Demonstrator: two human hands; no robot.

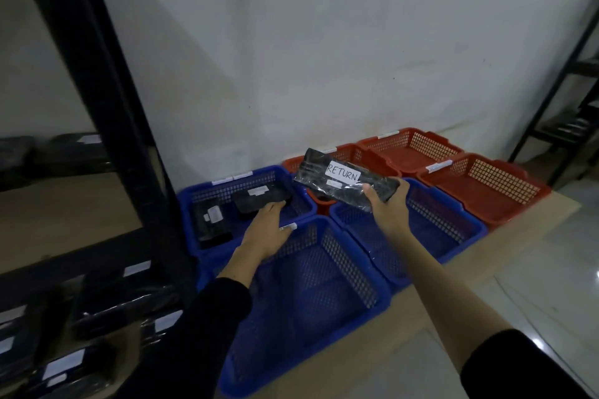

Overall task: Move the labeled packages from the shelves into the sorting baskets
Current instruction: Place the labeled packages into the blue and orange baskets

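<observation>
My right hand grips a black plastic-wrapped package with a white label reading RETURN, held in the air over the gap between the blue and red baskets. My left hand hovers with straight fingers over the rim of the far-left blue basket, fingertips close to a black package lying inside it. A second black package lies in the same basket. The near blue basket and the right blue basket hold nothing that I can see.
Three red baskets stand behind the blue ones against the white wall. A black shelf rack on the left holds several labeled black packages. Another dark rack stands at the right. The baskets sit on a wooden board.
</observation>
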